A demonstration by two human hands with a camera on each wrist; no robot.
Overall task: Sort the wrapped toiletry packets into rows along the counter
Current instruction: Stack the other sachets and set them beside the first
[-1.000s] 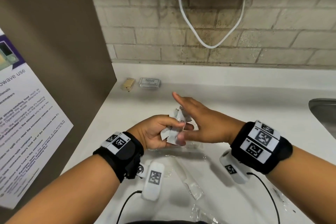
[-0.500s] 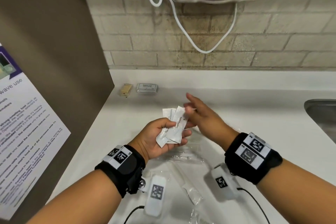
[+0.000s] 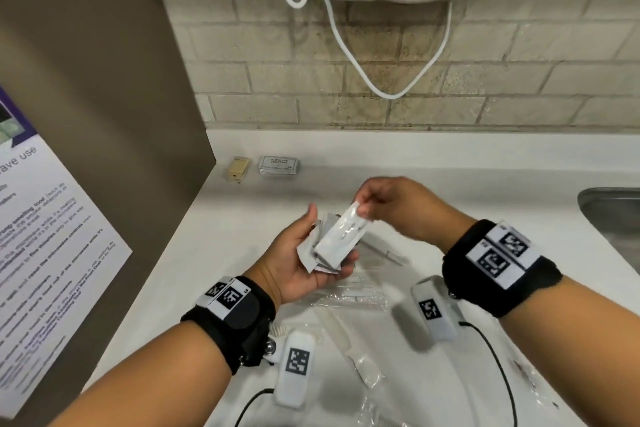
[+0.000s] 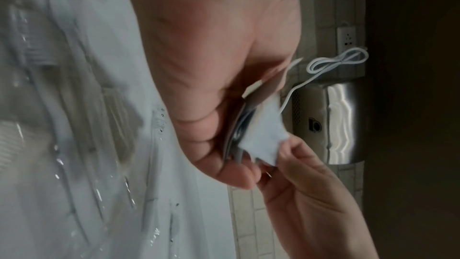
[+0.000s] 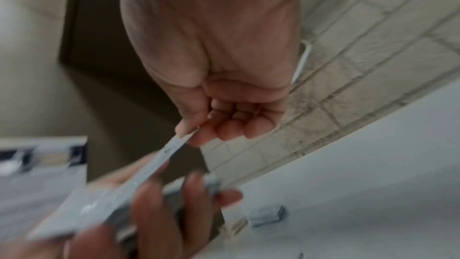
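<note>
Midair, right hand (image 3: 388,204) (thumb-pinch) on packet (image 3: 341,236) — left hand's (image 3: 301,260) stack.

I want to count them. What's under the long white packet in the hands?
Under the long white packet, pinched by the right hand, more grey packets fan out in the left hand. It covers most, so no count is possible.

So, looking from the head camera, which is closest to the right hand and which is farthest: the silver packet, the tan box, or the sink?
From the right hand:
1. Silver packet, behind it to the left, by the back edge.
2. Tan box, just left of the packet, next to the brown panel.
3. Sink, far right edge of the counter.
</note>
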